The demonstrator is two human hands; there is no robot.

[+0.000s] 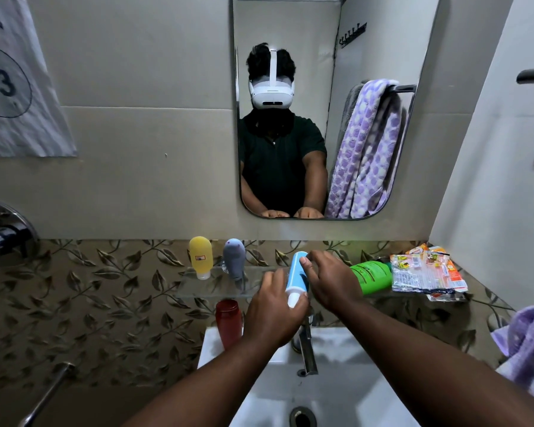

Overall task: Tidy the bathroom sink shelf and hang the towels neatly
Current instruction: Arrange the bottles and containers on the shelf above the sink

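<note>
A blue tube [296, 274] with a white cap stands cap-down at the front of the glass shelf [198, 286]. My left hand [275, 306] grips its lower end near the cap. My right hand [327, 280] pinches its upper end with thumb and fingers. A yellow tube [200, 257] and a grey tube [234, 261] stand upright on the shelf's left part. A green bottle [372, 277] lies on its side to the right, partly hidden by my right hand. A purple patterned towel [527, 343] hangs at the right edge.
Crumpled sachets and wrappers [426, 272] pile on the shelf's right end. A red bottle [228, 322] stands on the white sink [336, 396] rim below the shelf. A chrome tap [307, 346] rises behind the basin. A mirror [321, 118] reflects a towel on a rail.
</note>
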